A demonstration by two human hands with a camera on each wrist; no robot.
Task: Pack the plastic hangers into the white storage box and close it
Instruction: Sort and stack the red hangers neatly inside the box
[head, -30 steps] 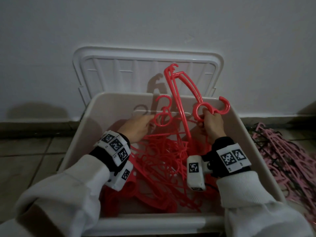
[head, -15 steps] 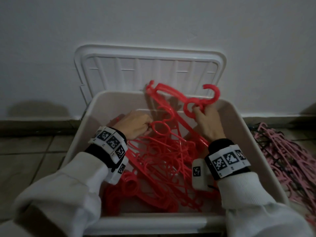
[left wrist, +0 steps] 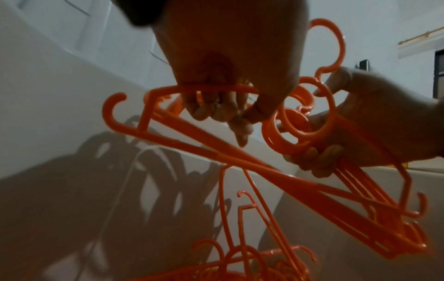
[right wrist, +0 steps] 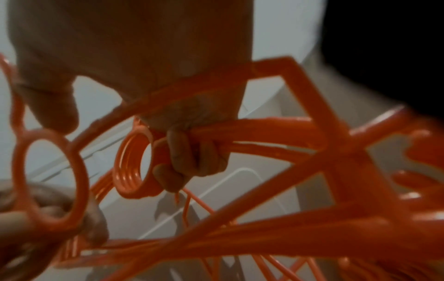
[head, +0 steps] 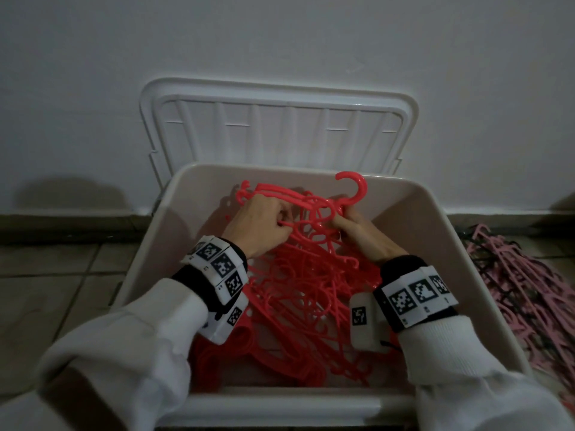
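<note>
1. A loose pile of red plastic hangers is seen inside the open white plastic storage box, filling most of its floor.
2. Above the pile, a thin red hanger arm is grasped by the curled fingers of the left hand.
3. A bundle of stacked red hangers near their rings is clenched by the right hand; one hook is pointed up.
4. The white ribbed lid is leaned upright against the white wall.
5. Pink plastic hangers are heaped on the tiled floor right of the box.
</note>
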